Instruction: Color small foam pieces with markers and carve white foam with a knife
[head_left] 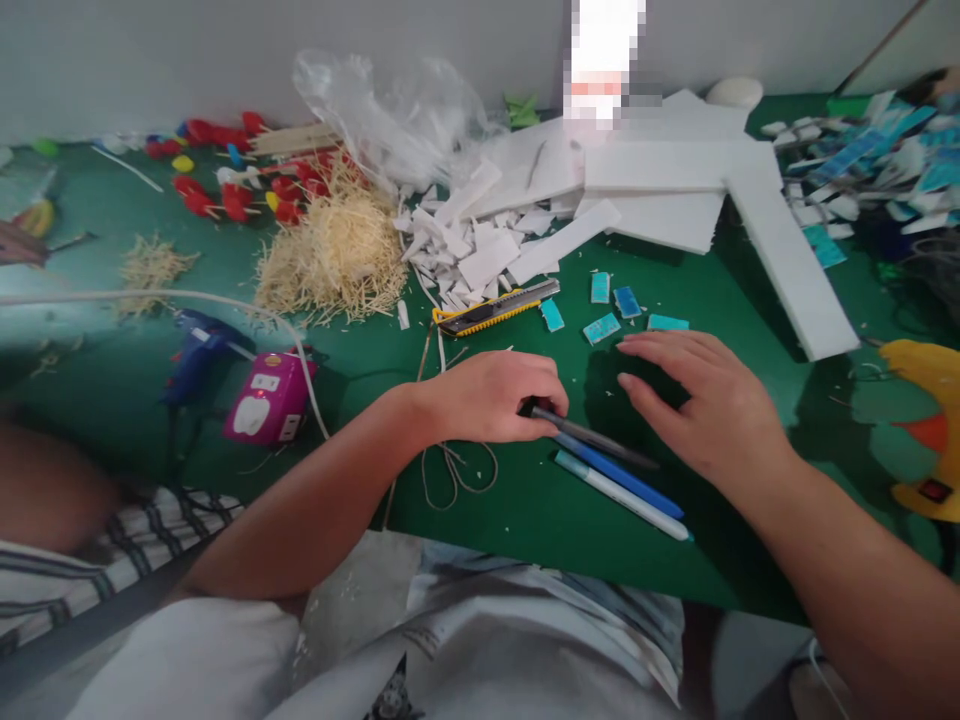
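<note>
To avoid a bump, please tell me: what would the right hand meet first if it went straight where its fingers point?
Most likely the speckled light-blue piece just ahead of the right hand; the hand's height is unclear, so it might pass over.

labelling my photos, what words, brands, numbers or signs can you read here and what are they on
No word, brand or number is legible.
Pink box: white apple-like shape, no readable lettering.
Blue glue gun: white label, too small.
Pale shirt: print, too blurred.
Dark pen: no readable lettering.
</note>
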